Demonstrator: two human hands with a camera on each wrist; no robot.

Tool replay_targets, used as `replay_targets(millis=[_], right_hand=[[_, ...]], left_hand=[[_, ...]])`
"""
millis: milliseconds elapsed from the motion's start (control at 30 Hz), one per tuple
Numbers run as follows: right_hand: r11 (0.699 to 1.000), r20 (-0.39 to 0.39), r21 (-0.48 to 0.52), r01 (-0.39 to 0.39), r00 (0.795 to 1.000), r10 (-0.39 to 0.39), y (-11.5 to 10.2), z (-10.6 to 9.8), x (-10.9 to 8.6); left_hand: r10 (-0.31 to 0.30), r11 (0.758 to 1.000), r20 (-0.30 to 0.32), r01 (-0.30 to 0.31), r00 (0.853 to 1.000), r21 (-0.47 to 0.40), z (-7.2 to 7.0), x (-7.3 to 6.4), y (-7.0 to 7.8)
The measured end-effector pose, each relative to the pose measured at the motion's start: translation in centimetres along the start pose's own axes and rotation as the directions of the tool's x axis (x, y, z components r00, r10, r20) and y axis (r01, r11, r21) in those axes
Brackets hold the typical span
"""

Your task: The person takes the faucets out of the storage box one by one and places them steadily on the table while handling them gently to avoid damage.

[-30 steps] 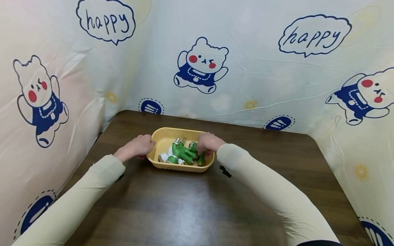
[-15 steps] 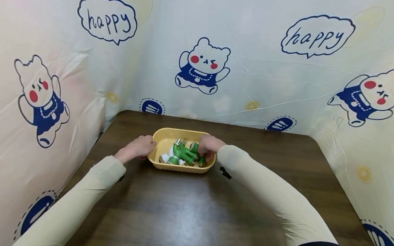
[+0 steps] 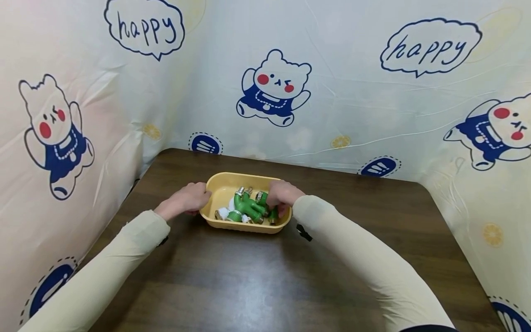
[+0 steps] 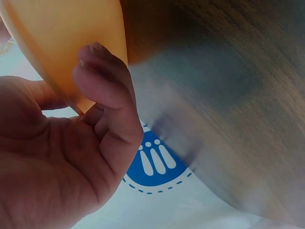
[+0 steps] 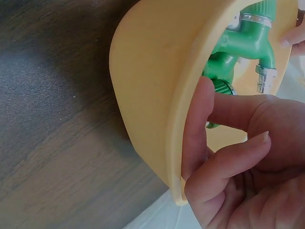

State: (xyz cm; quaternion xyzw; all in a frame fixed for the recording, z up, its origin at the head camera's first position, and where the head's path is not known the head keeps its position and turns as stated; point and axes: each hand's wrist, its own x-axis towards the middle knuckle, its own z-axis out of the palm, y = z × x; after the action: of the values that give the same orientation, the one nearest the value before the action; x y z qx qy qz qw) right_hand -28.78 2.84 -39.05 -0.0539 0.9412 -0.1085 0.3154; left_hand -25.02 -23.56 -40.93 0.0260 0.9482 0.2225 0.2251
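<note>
A yellow plastic basin [image 3: 215, 193] sits on the table, holding several green and white taps with metal ends. My left hand [image 3: 192, 197] grips its left rim; in the left wrist view the thumb and curled fingers [image 4: 112, 90] pinch the wall between them. Reaching inside the right end, my right hand [image 3: 282, 192] has its thumb and forefinger curled about a green tap [image 3: 262, 198], mostly covered by the hand. Beside it lies a larger green tap [image 3: 247, 206], with a white piece [image 3: 223, 212] to its left. The right wrist view shows green taps [image 5: 248, 45] behind the fingers.
The dark wooden table [image 3: 232, 286] carries the basin near its far side. A printed cloth [image 3: 332, 92] with cartoon bears hangs behind the table and along both sides.
Everything in the head view has shifted very slightly to the right. Both hands keep their places at the basin, and the taps lie as before.
</note>
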Motion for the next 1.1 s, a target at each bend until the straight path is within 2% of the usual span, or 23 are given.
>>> replay_targets(millis=[233, 500, 800, 1100], right_hand=[[1.0, -0.019, -0.004, -0.007, 1.0, 0.007, 0.5, 0.0, 0.2], [0.999, -0.045, 0.051, -0.004, 0.999, 0.006, 0.9, 0.1, 0.1], [0.996, -0.07, 0.086, 0.008, 0.998, -0.002, 1.4, 0.2, 0.4], [0.996, -0.102, 0.089, 0.011, 0.995, -0.002, 1.6, 0.3, 0.5]], left_hand=[[0.006, 1.0, -0.003, -0.006, 1.0, -0.016, 0.2, 0.0, 0.1], [0.007, 1.0, 0.001, -0.007, 1.0, -0.026, 0.2, 0.3, 0.0], [0.012, 0.996, 0.015, -0.011, 1.0, -0.087, 0.5, 0.5, -0.2], [0.032, 0.991, -0.013, -0.034, 0.999, -0.129, 1.2, 0.9, -0.9]])
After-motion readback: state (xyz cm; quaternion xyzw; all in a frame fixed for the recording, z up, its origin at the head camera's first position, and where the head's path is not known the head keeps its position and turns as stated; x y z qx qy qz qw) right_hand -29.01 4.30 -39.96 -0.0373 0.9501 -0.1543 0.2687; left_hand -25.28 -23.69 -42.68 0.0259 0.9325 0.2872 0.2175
